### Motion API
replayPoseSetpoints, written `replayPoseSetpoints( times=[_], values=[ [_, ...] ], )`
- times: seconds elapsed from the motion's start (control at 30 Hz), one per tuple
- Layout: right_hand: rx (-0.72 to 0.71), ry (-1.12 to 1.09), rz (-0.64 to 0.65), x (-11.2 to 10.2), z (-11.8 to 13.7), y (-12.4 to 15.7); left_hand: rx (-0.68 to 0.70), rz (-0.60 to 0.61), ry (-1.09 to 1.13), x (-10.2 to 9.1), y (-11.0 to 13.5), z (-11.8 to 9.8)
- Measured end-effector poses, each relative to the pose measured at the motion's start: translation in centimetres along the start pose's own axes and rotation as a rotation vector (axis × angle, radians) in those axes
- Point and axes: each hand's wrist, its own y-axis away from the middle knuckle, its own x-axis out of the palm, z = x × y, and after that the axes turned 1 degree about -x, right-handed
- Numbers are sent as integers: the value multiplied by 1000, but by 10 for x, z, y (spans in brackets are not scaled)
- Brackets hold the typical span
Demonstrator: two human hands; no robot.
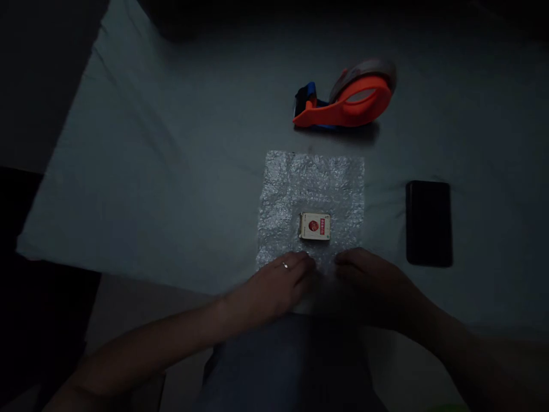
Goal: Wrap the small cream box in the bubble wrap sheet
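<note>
A sheet of bubble wrap point(311, 183) lies flat on the grey sheet-covered surface point(171, 171). A small cream box with a red mark point(314, 226) rests on the near half of the wrap. My left hand point(274, 286), with a ring on one finger, sits at the wrap's near edge just below and left of the box, its fingers curled onto that edge. Opposite it at the same edge is my right hand point(373, 283), fingers bent inward onto the wrap. The light is dim and the fingertips are hard to make out.
An orange tape dispenser point(345, 100) lies beyond the wrap. A black phone point(429, 223) lies flat to the right of it. The surface's left edge runs diagonally, with dark floor beyond. My lap in grey cloth point(287, 366) is below the hands.
</note>
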Motion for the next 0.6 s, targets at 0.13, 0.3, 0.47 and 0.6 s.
replayPoseSetpoints(
  times=[0.13, 0.3, 0.47, 0.6],
  values=[
    [186, -148, -77, -14, -2, -2, -89, -170, 24, -23, 2, 4],
    [266, -216, -341, -28, -8, -17, -296, -429, 95, -47, -18, 19],
    [326, -259, -450, -28, -18, -38, -438, -523, 377, -41, -43, 42],
    [389, -316, -405, -26, -22, -45, -590, -470, 665, -30, -50, 50]
  ],
)
